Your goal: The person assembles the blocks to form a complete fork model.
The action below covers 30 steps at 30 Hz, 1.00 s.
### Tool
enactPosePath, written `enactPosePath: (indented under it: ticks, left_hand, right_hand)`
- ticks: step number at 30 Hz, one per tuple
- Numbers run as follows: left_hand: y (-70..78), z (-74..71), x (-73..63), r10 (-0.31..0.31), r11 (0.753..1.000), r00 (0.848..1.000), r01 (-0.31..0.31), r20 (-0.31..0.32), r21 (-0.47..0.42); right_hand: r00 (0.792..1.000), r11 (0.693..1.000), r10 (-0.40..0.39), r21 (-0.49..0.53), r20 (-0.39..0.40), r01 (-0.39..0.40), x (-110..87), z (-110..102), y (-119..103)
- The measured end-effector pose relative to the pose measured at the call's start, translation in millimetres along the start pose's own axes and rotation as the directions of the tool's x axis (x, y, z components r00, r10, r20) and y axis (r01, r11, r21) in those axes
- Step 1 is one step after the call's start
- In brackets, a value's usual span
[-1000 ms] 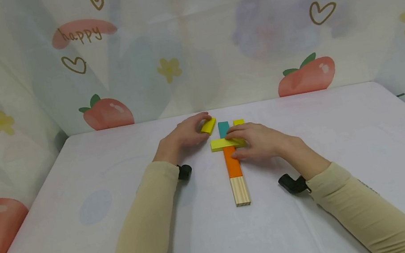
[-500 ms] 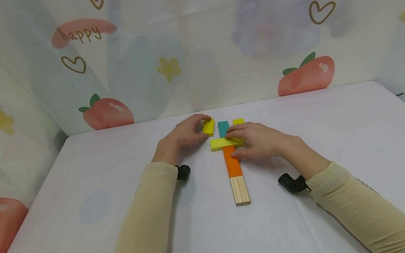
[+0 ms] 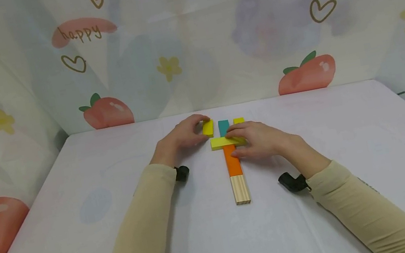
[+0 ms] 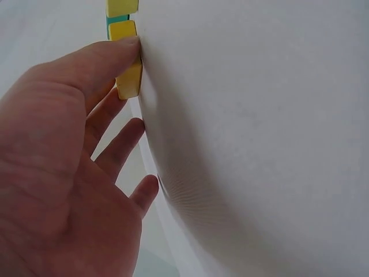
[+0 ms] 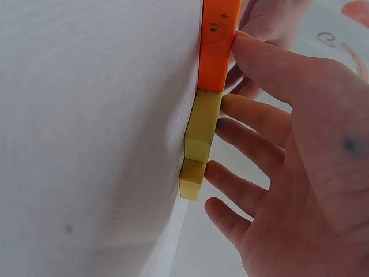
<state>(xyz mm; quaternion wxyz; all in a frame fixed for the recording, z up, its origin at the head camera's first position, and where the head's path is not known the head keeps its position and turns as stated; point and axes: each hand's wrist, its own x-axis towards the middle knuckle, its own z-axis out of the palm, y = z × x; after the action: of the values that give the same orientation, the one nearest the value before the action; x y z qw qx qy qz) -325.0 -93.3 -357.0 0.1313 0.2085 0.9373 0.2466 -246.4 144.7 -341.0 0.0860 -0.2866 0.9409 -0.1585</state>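
In the head view my left hand (image 3: 184,135) pinches a small yellow block (image 3: 208,129) between thumb and fingertips, at the far left of a flat row of blocks. The left wrist view shows the thumb lying along that yellow block (image 4: 130,82). My right hand (image 3: 259,139) rests with extended fingers over a yellow-green crosswise block (image 3: 220,143). Its thumb touches an orange block (image 5: 217,46) in the right wrist view, while fingertips meet the side of the yellow-green block (image 5: 202,124). A teal block (image 3: 223,127) lies behind the crosswise block.
A plain wooden block (image 3: 240,190) continues the line nearest me, end to end with the orange one. Another yellow block (image 3: 239,121) lies behind my right fingers, partly hidden. White cloth covers the table (image 3: 346,227), and a printed curtain (image 3: 186,34) stands behind.
The yellow block in my left hand has turned from slanted to nearly straight and come slightly toward me. My right hand has stayed in place.
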Motion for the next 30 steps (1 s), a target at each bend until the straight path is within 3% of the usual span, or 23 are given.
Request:
enactPosePath:
  ticks: [30]
  left_hand:
    - [4.5, 2.0, -13.2, 0.010, 1.000, 1.000, -0.010, -0.016, 0.016]
  right_hand:
    - [1.000, 1.000, -0.002, 0.013, -0.005, 0.002, 0.0, 0, 0]
